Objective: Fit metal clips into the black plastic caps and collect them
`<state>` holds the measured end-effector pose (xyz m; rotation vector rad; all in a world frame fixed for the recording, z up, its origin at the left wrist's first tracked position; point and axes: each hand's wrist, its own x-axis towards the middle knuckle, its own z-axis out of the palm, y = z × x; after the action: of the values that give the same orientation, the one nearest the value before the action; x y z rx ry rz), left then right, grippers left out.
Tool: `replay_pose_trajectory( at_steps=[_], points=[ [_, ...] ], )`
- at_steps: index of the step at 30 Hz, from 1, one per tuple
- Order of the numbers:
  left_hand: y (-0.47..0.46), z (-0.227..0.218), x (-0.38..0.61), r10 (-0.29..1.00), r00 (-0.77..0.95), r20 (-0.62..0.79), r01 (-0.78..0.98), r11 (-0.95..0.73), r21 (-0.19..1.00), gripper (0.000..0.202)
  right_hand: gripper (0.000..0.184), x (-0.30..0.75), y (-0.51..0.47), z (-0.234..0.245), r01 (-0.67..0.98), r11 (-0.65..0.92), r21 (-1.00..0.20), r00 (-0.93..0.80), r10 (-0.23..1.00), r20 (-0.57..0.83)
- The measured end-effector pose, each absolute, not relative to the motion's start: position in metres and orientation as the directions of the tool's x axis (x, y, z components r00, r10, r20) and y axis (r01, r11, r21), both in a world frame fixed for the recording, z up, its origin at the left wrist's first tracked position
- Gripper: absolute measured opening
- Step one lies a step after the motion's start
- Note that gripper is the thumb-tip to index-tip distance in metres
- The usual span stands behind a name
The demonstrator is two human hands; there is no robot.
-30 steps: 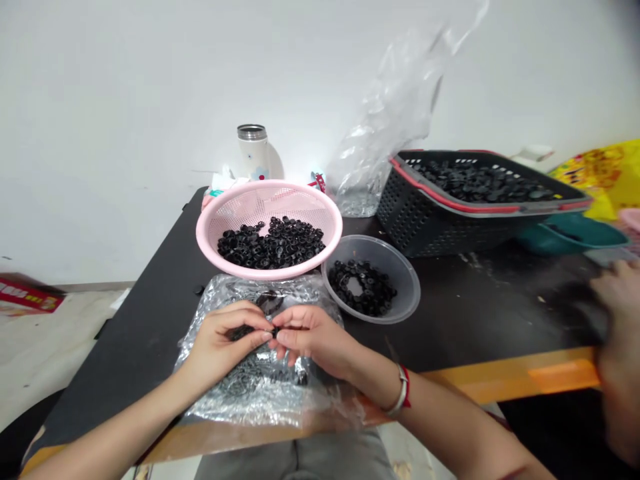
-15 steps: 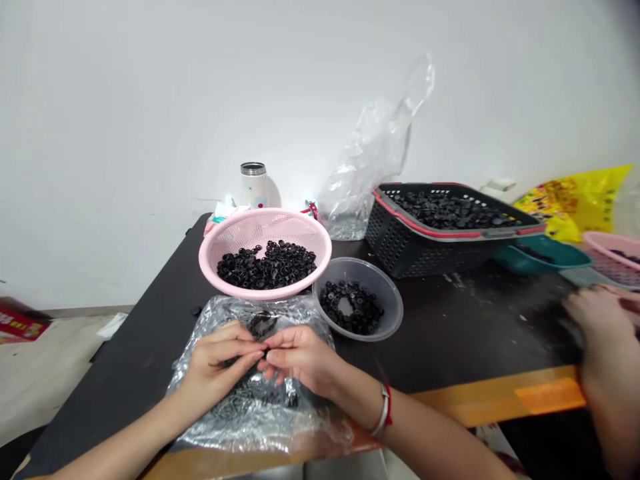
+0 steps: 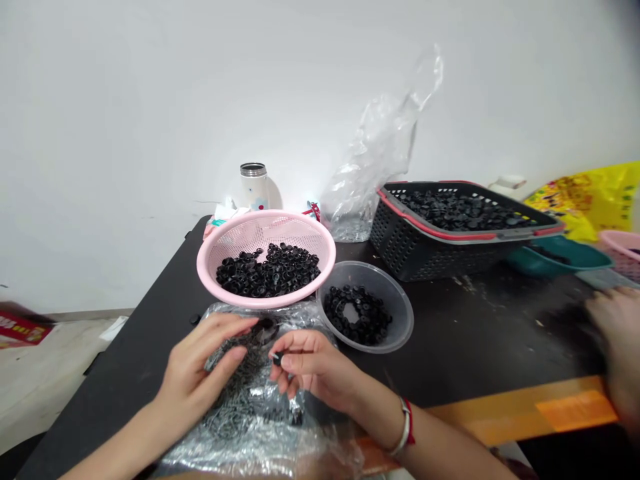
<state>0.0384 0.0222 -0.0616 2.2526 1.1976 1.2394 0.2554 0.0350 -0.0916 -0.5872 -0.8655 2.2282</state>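
While the right hand (image 3: 314,368) pinches a small black ring (image 3: 277,360) between thumb and forefinger just above the crinkled plastic sheet (image 3: 260,437), the left hand (image 3: 200,375) lies loosely spread on that sheet, holding nothing, its fingertips among the scattered rings (image 3: 239,401). Just behind stand a pink colander (image 3: 250,233) of black rings and, touching its right side, a clear bowl (image 3: 401,313). A co-worker's hand (image 3: 617,327) shows at the right edge

Left hand (image 3: 200,367) hovers with fingers (image 3: 225,363) loosely spread; right hand (image 3: 313,365) curls, thumb and forefinger pinched together.
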Motion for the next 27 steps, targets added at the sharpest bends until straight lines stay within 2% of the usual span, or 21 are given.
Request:
replay_pose_trajectory(
  at_steps=[4, 5, 7, 12, 15, 18, 21, 27],
  points=[
    [0.073, -0.028, 0.042, 0.788, 0.425, 0.446, 0.646, -0.609, 0.46, 0.027, 0.032, 0.257, 0.036, -0.092, -0.408, -0.56, -0.721, -0.686, 0.709, -0.162],
    [0.092, -0.022, 0.047, 0.786, 0.489, 0.378, 0.672, -0.616, 0.411, 0.028, 0.032, 0.257, 0.036, -0.092, -0.403, -0.559, -0.725, -0.687, 0.708, -0.163],
    [0.13, -0.015, 0.059, 0.803, 0.575, 0.158, 0.76, -0.595, 0.261, 0.033, 0.032, 0.257, 0.038, -0.093, -0.394, -0.556, -0.732, -0.686, 0.708, -0.168],
    [0.191, -0.022, 0.087, 0.786, 0.616, -0.053, 0.775, -0.593, 0.219, 0.028, 0.036, 0.26, 0.044, -0.095, -0.391, -0.535, -0.749, -0.656, 0.733, -0.18],
    [0.199, -0.031, 0.092, 0.786, 0.606, -0.124, 0.79, -0.576, 0.209, 0.026, 0.038, 0.26, 0.047, -0.097, -0.383, -0.518, -0.765, -0.649, 0.74, -0.176],
    [0.2, -0.033, 0.091, 0.796, 0.589, -0.136, 0.803, -0.558, 0.208, 0.022, 0.038, 0.26, 0.047, -0.099, -0.364, -0.51, -0.779, -0.649, 0.739, -0.18],
    [0.198, -0.026, 0.087, 0.81, 0.58, -0.088, 0.804, -0.551, 0.226, 0.019, 0.038, 0.26, 0.046, -0.1, -0.348, -0.507, -0.788, -0.655, 0.733, -0.182],
    [0.16, -0.006, 0.072, 0.833, 0.51, 0.214, 0.773, -0.553, 0.312, 0.025, 0.038, 0.261, 0.046, -0.095, -0.32, -0.52, -0.792, -0.669, 0.716, -0.2]
  ],
)
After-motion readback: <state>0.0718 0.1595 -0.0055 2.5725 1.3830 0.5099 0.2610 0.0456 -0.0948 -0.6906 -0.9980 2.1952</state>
